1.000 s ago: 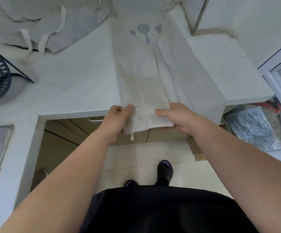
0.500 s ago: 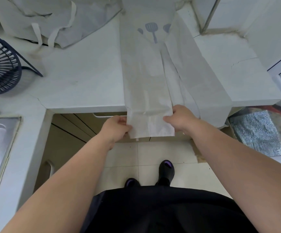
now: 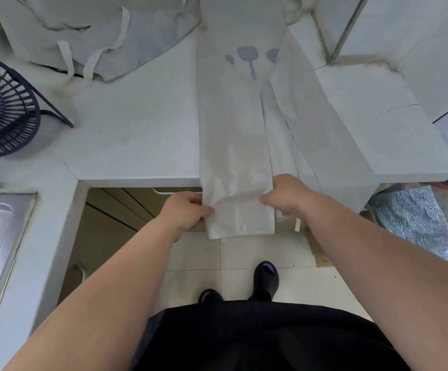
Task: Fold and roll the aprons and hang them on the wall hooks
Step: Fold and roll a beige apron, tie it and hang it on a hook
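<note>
Because the folded apron (image 3: 233,135) lies as a long strip running straight away from the person across the tabletop (image 3: 137,129), with its near end hanging over the front edge, a roll would likely start at that end and travel away from the body. The left hand (image 3: 184,210) pinches the strip's left edge and the right hand (image 3: 284,195) grips its right edge, both about equally near. Another apron (image 3: 96,36) lies crumpled at the far left.
</note>
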